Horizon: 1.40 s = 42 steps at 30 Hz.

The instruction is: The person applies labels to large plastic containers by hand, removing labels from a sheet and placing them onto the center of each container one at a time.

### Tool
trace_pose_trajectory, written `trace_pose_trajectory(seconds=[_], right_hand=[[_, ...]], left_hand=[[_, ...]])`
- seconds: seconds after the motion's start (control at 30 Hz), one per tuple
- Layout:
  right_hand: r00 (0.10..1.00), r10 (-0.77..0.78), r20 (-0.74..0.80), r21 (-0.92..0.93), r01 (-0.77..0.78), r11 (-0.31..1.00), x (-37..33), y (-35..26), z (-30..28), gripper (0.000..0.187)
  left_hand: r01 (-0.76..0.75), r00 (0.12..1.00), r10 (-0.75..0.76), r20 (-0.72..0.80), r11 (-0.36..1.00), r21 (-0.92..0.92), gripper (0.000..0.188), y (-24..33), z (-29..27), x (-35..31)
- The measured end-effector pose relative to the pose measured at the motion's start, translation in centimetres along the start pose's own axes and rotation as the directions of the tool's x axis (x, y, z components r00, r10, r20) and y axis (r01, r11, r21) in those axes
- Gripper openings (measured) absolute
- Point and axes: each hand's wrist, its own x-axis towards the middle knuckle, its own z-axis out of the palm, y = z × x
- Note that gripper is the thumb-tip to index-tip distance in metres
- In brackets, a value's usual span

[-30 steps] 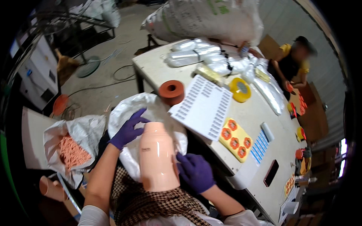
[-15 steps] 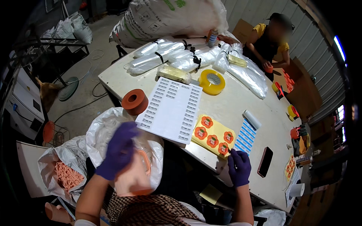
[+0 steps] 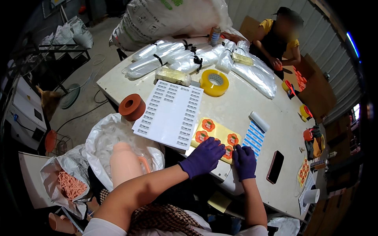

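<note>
From the head view I am seeing both hands in purple gloves working at the near edge of the worktop (image 3: 252, 98), on the yellow sticker sheet (image 3: 215, 135) that carries round orange stickers. My left hand (image 3: 203, 156) is lying flat with fingers spread, pressing the sheet's near edge down without gripping anything. My right hand (image 3: 244, 160) is curling its fingertips at the sheet's right end, apparently pinching at one sticker; I cannot tell whether anything is actually held between them.

I am judging the sheet to be light, thin and floppy, likely to slide on the smooth top unless it is pinned, so the flat palm is doing useful work. The stickers should peel best from their rim, lifted with a fingertip, and the gloves may be making that edge harder to catch; the adhesive will probably cling to them too.

Just beside the sheet a white label sheet (image 3: 171, 114) is lying toward the left, and a blue label strip (image 3: 255, 135) toward the right. A pink jug (image 3: 125, 163) is standing in a white bag off the near left corner
</note>
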Motion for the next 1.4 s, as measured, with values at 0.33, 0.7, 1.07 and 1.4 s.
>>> trace_pose_trajectory(seconds=[0.33,0.7,1.07,1.4], right_hand=[[0.99,0.096,0.108,0.074,-0.104,0.992,0.6,-0.7,-3.0,0.022],[0.998,-0.014,0.06,-0.052,0.018,0.998,1.1,0.4,-1.4,0.023],[0.982,-0.008,0.189,0.409,-0.071,0.91,2.4,7.1,0.9,0.025],[0.893,-0.335,-0.3,0.189,0.4,0.897,2.4,-10.6,-5.3,0.027]], left_hand=[[0.051,0.999,-0.05,0.016,0.997,-0.061,0.049,0.7,-0.1,0.0],[0.062,0.996,-0.055,0.075,0.995,-0.084,0.048,0.7,-0.3,0.4],[0.195,0.98,-0.198,0.033,0.978,0.08,0.046,3.0,-0.2,1.9],[0.352,0.815,-0.579,0.018,0.471,-0.809,0.026,2.7,-7.8,-4.4]])
